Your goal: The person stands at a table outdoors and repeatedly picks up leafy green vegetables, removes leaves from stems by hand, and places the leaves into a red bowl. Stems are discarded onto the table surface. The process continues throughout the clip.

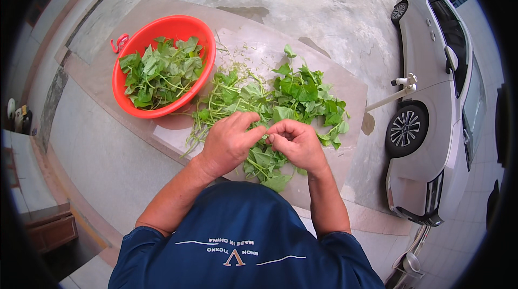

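Observation:
My left hand (pixel 232 141) and my right hand (pixel 297 143) meet fingertip to fingertip above a pile of leafy greens. Between them they pinch a thin green stem (pixel 268 136), mostly hidden by the fingers. Loose stems and leaves (pixel 226 93), which look like sweet potato greens, spread beyond my left hand. A leafier heap (pixel 301 89) lies past my right hand. Closer to my body, under both hands, is another bunch of leaves (pixel 267 163). A red plastic basin (pixel 162 114) at the upper left holds a mound of similar leaves (pixel 162 70).
The greens lie on a grey-brown tabletop (pixel 344 74) with small stem scraps (pixel 240 60) scattered on it. A red object (pixel 120 42), perhaps a tape dispenser, sits beside the basin. A white pipe with a tap (pixel 404 82) rises at the right, before a parked silver car (pixel 429 127).

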Demonstrator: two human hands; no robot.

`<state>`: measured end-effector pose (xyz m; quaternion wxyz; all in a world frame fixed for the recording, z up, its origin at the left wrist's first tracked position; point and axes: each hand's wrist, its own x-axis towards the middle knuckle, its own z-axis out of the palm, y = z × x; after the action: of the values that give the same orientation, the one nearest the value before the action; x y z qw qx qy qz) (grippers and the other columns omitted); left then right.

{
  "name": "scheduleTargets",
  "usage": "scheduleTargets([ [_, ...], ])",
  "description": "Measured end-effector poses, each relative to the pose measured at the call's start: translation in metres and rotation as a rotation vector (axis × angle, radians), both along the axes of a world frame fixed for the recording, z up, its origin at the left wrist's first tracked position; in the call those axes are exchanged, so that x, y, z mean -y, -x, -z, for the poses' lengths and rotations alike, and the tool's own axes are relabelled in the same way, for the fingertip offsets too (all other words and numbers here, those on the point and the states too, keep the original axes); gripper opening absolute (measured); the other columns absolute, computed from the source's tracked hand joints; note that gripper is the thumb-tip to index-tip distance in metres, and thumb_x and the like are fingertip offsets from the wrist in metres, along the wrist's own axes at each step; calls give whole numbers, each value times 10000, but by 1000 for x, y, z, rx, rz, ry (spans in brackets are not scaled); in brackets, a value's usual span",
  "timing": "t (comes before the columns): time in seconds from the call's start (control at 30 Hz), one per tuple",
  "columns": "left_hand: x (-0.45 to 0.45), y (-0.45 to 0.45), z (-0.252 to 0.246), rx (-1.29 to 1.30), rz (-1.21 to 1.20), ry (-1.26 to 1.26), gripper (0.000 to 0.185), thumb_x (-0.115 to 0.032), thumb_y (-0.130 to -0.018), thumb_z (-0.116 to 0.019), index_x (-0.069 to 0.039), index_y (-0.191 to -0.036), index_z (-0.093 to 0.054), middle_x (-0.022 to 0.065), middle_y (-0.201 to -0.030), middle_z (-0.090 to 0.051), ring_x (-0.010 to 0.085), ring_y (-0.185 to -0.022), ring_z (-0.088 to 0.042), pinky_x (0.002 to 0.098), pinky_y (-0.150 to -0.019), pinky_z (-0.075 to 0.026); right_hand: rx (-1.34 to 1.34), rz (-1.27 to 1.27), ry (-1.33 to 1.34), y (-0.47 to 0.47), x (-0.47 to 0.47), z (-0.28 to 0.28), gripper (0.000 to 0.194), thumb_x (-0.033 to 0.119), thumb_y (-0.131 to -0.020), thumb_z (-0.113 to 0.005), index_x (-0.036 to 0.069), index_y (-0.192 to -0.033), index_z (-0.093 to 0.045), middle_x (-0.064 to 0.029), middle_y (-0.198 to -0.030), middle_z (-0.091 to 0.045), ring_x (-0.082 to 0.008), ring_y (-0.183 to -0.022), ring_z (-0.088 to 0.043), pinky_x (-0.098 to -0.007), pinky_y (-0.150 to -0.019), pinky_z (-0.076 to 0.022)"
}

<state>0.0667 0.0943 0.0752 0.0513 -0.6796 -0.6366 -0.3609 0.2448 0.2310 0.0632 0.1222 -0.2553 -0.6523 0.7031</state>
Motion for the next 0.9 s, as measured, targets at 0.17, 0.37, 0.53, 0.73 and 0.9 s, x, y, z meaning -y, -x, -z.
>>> scheduleTargets([
  [0.17, 2, -1, 12, 141, 4, -66, 280, -24, -758, -749, -79, -1032, -762, 102, -1011, -673, 282, -868, -688, 384, -694, -564, -22, -20, 163, 2, -2, 5, 95, 57, -977, -708, -1, -1045, -737, -52, -925, -775, -76, -759, -682, -230, -692, -554],
  [0.37, 8, -3, 25, 489, 24, -105, 165, 10, -873, -764, -73, -1015, -775, 108, -989, -695, 256, -856, -702, 359, -659, -539, 2, -1, 288, 7, 1, 12, 91, 63, -963, -689, 6, -1022, -729, -46, -899, -754, -87, -724, -662, -242, -676, -548],
  [0.53, 18, 19, 21, 1058, -141, -161, 69, -52, -1017, -708, -38, -1078, -740, 68, -1050, -730, 140, -846, -697, 266, -647, -523, 74, 201, 146, 10, -19, 27, 67, 88, -959, -671, 37, -981, -709, -30, -862, -736, -73, -688, -636, -226, -609, -490],
  [0.73, 38, 49, 24, 1297, -246, -35, 131, -80, -1078, -626, -3, -1153, -700, 42, -1069, -728, 90, -816, -668, 256, -711, -547, -97, 351, -1, 31, -58, 3, 121, 144, -1009, -643, 67, -930, -692, -15, -801, -710, -50, -627, -574, -215, -563, -442],
  [0.9, 28, 40, 26, 1008, -263, 34, 125, -34, -1068, -598, 9, -1141, -689, 51, -1026, -701, 100, -781, -652, 265, -689, -536, -220, 327, -602, 107, -49, 10, 170, 113, -983, -750, -21, -1086, -736, -15, -793, -692, -93, -705, -617, -279, -648, -516],
])
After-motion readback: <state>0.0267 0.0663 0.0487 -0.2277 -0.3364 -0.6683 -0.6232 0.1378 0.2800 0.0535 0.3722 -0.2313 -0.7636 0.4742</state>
